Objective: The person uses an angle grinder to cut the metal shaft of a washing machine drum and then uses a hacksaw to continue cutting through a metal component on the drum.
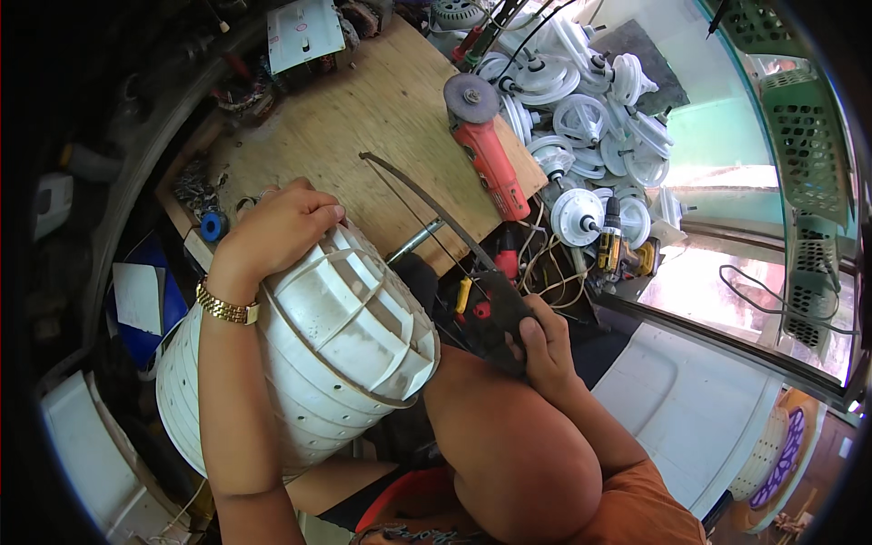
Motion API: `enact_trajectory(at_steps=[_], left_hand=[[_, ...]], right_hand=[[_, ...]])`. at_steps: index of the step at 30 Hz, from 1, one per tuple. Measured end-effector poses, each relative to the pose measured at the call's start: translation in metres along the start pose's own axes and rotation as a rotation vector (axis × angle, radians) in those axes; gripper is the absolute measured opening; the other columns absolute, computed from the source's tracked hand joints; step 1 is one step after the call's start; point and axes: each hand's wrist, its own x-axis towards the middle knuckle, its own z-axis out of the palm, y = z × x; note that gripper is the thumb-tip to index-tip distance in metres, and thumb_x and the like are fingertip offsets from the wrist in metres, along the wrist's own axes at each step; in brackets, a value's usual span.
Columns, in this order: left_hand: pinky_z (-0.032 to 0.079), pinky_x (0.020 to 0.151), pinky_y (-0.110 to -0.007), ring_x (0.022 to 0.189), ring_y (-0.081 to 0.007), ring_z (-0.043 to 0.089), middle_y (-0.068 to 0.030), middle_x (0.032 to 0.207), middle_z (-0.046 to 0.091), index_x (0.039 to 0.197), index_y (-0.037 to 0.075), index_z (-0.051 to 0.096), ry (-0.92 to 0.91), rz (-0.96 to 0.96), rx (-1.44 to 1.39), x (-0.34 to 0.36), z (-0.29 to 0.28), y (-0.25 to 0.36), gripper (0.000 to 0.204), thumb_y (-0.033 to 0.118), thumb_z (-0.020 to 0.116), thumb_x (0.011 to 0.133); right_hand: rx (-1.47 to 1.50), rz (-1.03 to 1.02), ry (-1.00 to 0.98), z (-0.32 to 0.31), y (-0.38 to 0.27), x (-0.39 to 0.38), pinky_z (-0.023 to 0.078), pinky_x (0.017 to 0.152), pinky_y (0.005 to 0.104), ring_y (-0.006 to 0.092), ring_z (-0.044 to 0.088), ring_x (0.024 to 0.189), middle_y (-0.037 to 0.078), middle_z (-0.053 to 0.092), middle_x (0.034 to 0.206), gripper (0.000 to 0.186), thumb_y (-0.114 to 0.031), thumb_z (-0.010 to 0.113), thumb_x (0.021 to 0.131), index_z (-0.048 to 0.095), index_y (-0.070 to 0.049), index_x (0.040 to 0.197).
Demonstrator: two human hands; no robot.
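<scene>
A white plastic washing machine tub [350, 300] with ribs on its base and holes in its side lies tilted across my lap. My left hand [282, 222] grips the ribbed end of it from above, and my left forearm lies along its side. A metal shaft [416, 240] sticks out of that end. In my right hand [545, 341] is a hacksaw [445, 213], held by its dark handle [490, 318]. Its thin blade runs close to the shaft; whether they touch I cannot tell.
A wooden board [363, 113] bears a red angle grinder [490, 163]. White pulleys and gear units [581, 118] pile up at the far right, beside a yellow-black cordless drill [622, 250]. Blue tape [213, 226] and loose screws [193, 184] lie left. My bent knee [522, 445] is close below the saw.
</scene>
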Motion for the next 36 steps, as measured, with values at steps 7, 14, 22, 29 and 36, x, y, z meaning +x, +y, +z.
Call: enact_trajectory(at_steps=[7,14,22,29,36], left_hand=[[0.045,0.101,-0.052,0.120,-0.0390,0.059,-0.0125,0.122,0.065,0.111,0.021,0.078,-0.001,-0.036,0.050,0.002,-0.005,-0.015,0.036,0.043,0.051,0.101],[0.050,0.093,-0.041,0.104,-0.0361,0.065,-0.0188,0.108,0.066,0.106,0.006,0.078,-0.066,-0.031,-0.077,0.007,-0.010,-0.002,0.035,0.034,0.057,0.101],[0.049,0.098,-0.045,0.113,-0.0376,0.062,-0.0177,0.115,0.065,0.110,0.013,0.078,0.027,-0.039,0.096,-0.008,-0.006,0.005,0.031,0.033,0.056,0.100],[0.047,0.099,-0.056,0.111,-0.0355,0.067,-0.0115,0.120,0.071,0.108,0.019,0.080,0.065,-0.066,0.094,-0.004,0.001,0.005,0.032,0.039,0.058,0.095],[0.043,0.107,-0.051,0.108,-0.0369,0.067,-0.0146,0.112,0.071,0.110,0.015,0.078,0.043,-0.039,-0.032,-0.016,0.000,-0.002,0.037,0.042,0.057,0.097]], right_hand=[[-0.236,-0.278,0.021,0.001,-0.030,0.025,0.043,0.058,0.0317,0.0162,0.054,0.060,0.008,0.054,0.067,0.018,-0.017,0.056,0.100,0.061,0.000,0.101],[-0.103,0.039,0.015,-0.004,-0.035,-0.012,0.043,0.060,0.0332,0.0186,0.051,0.061,0.012,0.054,0.070,0.016,-0.016,0.056,0.102,0.059,0.000,0.103],[-0.262,0.066,0.010,-0.023,-0.075,-0.027,0.045,0.060,0.0364,0.0260,0.058,0.062,0.016,0.057,0.071,0.021,-0.019,0.054,0.103,0.059,0.001,0.107],[-0.178,-0.026,0.075,0.018,-0.045,0.030,0.046,0.064,0.0382,0.0283,0.054,0.063,0.020,0.055,0.073,0.024,-0.023,0.056,0.105,0.060,0.001,0.107],[-0.291,-0.042,0.024,-0.007,-0.093,-0.051,0.046,0.062,0.0394,0.0291,0.057,0.062,0.019,0.057,0.073,0.024,-0.024,0.055,0.104,0.059,0.000,0.104]])
